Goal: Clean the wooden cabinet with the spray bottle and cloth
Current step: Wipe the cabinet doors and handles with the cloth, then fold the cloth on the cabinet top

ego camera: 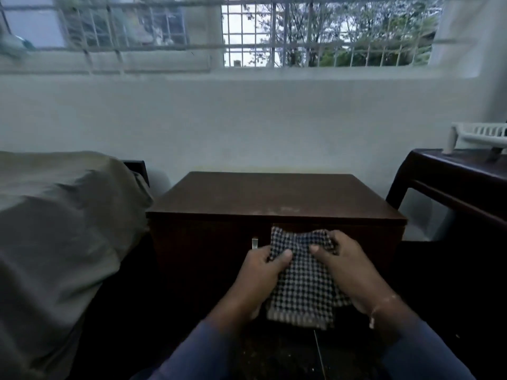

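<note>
Both hands on the cloth (303, 275), held up before the front of the cabinet (274, 198). Left hand (260, 275) gripping the cloth's left edge, thumb curled over the checks, fingers tucked behind. Right hand (347, 267) clasping the right edge, thumb laid across the weave. Cloth hanging long axis up and down, top edge just under the cabinet's top lip, bottom hem drooping toward the floor. Checked face turned toward the camera. Small metal handle (255, 243) on the cabinet front, just left of the cloth. Left of the cabinet, a grey cover (60, 229) draped over something bulky. Right of the cabinet, a dark worktop (450, 171) carrying a white rack (480, 137). Behind the cabinet, a pale wall and a barred window (301, 31).
</note>
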Demonstrator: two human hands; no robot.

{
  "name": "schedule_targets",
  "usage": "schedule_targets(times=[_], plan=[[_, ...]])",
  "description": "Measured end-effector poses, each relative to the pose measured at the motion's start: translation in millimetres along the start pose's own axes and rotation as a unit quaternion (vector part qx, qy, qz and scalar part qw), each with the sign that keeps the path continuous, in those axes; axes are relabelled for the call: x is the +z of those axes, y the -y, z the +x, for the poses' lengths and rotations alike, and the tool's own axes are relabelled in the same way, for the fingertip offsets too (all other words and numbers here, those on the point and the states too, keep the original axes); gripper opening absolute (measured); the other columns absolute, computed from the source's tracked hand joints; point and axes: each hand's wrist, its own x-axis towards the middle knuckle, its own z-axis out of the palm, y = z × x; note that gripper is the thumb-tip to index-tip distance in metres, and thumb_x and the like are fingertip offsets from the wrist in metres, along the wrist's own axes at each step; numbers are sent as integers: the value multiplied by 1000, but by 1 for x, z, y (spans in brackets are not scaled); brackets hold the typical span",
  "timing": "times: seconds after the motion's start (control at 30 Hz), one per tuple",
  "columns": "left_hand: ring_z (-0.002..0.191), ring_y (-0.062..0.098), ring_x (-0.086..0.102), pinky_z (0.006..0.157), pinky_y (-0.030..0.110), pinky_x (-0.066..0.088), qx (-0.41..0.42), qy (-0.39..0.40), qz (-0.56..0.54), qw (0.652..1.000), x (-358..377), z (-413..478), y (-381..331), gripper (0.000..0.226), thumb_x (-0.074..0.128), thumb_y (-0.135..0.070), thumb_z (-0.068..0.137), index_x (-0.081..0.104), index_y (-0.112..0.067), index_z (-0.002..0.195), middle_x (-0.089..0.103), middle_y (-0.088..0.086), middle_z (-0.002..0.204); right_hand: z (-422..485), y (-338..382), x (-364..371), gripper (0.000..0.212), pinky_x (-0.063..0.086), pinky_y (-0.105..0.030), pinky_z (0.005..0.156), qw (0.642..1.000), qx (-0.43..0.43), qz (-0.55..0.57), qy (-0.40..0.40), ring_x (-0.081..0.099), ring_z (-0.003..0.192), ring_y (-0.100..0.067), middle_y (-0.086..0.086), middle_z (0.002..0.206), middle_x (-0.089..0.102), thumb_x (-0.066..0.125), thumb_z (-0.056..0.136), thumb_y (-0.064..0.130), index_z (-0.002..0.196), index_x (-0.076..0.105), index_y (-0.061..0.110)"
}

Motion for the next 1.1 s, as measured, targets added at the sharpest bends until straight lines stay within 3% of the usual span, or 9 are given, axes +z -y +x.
schedule_targets(times=[0.13, 0.23, 0.33, 0.43, 0.5, 0.7, 0.8, 0.9, 1.1], plan=[[93, 29, 70, 80, 37, 59, 30, -71, 25, 997, 3, 79, -61, 27, 61, -18, 96, 66, 3, 111, 72, 15, 104, 76, 49, -5, 27, 54, -41, 87, 994, -48, -16, -102, 66, 97, -27, -16, 110, 67, 70, 87, 14, 110, 57, 7], [117, 33, 60, 98, 36, 48, 49, -155, 282, 946, -23, 127, -69, 51, 59, -37, 95, 56, 0, 130, 63, 17, 126, 120, 58, 5, 41, 45, -37, 90, 940, -89, -259, -202, 59, 109, -36, -19, 119, 61, 66, 89, 25, 122, 53, 7], [123, 32, 55, 100, 33, 41, 98, -109, 517, 843, -57, 131, -39, 47, 50, -39, 99, 55, -5, 132, 60, 18, 132, 128, 34, 45, 46, 36, -38, 106, 900, -176, -388, -87, 48, 128, -32, -16, 137, 53, 49, 97, 36, 134, 51, 10], [141, 25, 37, 114, 29, 25, 135, -21, 655, 743, -76, 130, -13, 48, 38, -33, 104, 44, -8, 144, 41, 14, 153, 130, 10, 79, 58, 14, -49, 117, 831, -113, -545, 2, 22, 146, -26, -6, 158, 28, 25, 98, 56, 149, 31, 29], [146, 24, 28, 117, 29, 19, 134, 4, 674, 726, -78, 130, -14, 51, 34, -32, 105, 35, -9, 150, 31, 13, 158, 129, 10, 84, 61, 11, -52, 115, 811, -92, -577, 25, 20, 147, -26, -2, 159, 24, 19, 95, 61, 149, 29, 34], [150, 18, 19, 119, 26, 13, 130, 85, 676, 721, -87, 123, -32, 57, 35, -37, 104, 27, -11, 154, 22, 8, 162, 149, 5, 1, 71, 26, -50, 113, 810, -31, -586, -1, 32, 141, -27, -2, 157, 30, 13, 89, 62, 148, 30, 26], [126, 20, 55, 109, 32, 40, 144, 90, 627, 760, -101, 136, -47, 48, 42, -42, 101, 62, -9, 128, 58, 14, 137, 158, 13, 15, 77, 16, -53, 116, 807, 81, -585, -12, 21, 146, -30, -6, 160, 22, 16, 90, 65, 151, 26, 19], [75, 13, 61, 78, 41, 53, 215, 41, 513, 830, -108, 170, -71, 50, 44, -45, 99, 72, -6, 84, 73, 15, 84, 154, 35, 107, 64, 24, -49, 114, 799, -88, -587, 101, 31, 142, -30, -9, 155, 33, 24, 92, 57, 145, 38, 23], [101, 11, 69, 91, 20, 50, 252, 146, 338, 895, -117, 207, -53, 52, 36, -45, 97, 74, -9, 101, 75, 3, 105, 176, 46, 130, 67, 25, -38, 117, 765, -242, -538, 256, 34, 141, -22, -9, 150, 42, 25, 93, 61, 143, 43, 21]])
